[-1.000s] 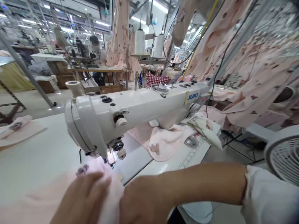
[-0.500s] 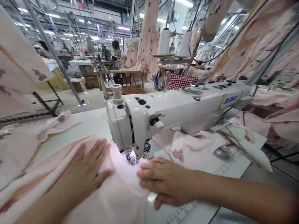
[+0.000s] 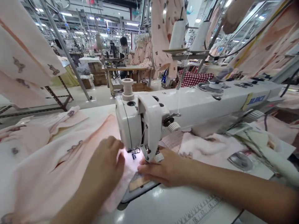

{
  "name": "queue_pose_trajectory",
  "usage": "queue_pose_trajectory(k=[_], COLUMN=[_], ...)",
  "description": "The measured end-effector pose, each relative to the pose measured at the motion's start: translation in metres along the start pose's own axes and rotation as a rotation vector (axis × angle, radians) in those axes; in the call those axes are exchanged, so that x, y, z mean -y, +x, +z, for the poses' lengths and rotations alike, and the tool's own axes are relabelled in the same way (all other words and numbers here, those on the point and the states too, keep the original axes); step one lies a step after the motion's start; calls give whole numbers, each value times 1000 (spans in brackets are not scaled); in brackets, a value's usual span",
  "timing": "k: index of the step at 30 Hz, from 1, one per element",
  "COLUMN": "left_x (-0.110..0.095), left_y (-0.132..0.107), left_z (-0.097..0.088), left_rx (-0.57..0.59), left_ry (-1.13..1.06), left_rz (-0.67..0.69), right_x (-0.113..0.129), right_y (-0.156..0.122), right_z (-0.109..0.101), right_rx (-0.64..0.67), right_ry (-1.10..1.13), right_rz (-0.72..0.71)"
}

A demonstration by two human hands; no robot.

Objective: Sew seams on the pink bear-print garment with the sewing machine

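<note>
Pink plush fabric with small printed animals spreads over the left of the sewing table and runs up to the presser foot. My left hand is closed on a fold of it, fingers bent and thumb tucked, just left of the lit needle area. On the other side, my right hand pinches the fabric's edge close to the foot; its upper fingers are partly hidden behind the head of the white sewing machine. Below the fingertips, the machine's bed plate shows uncovered.
Another pink fabric piece lies right of the needle, near a round metal dish. A printed ruler scale runs along the table front. Thread cones stand behind the machine. Pink cloth hangs at upper left.
My left hand has gone from lying flat to gripping a fold. My right hand has moved in behind the machine head. The fabric has shifted left, baring the bed plate; the view has turned.
</note>
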State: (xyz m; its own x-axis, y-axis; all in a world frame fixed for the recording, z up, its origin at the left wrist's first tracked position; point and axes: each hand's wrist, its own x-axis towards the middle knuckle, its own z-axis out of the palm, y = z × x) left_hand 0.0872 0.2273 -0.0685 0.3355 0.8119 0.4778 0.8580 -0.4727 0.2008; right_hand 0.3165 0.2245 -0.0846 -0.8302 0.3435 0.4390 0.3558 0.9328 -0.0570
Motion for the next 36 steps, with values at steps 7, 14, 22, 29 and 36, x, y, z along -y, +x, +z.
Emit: queue_pose_trajectory(k=[7,14,22,29,36], left_x=[-39,-17,-12,-10,-17], left_y=[-62,-44,-37,-39,-37], left_z=[13,24,30,36,22], left_rx=[45,-31,6,25,39], left_ry=[92,104,55,-1,-111], left_rz=[148,197,213,188,158], right_x=[17,22,18,19,19], right_y=[13,19,19,12,8], right_z=[0,-6,-9,-5,-4], right_rx=[270,371,395,303,264], right_ry=[-84,-68,41,110,164], right_rz=[73,177,235,260,227])
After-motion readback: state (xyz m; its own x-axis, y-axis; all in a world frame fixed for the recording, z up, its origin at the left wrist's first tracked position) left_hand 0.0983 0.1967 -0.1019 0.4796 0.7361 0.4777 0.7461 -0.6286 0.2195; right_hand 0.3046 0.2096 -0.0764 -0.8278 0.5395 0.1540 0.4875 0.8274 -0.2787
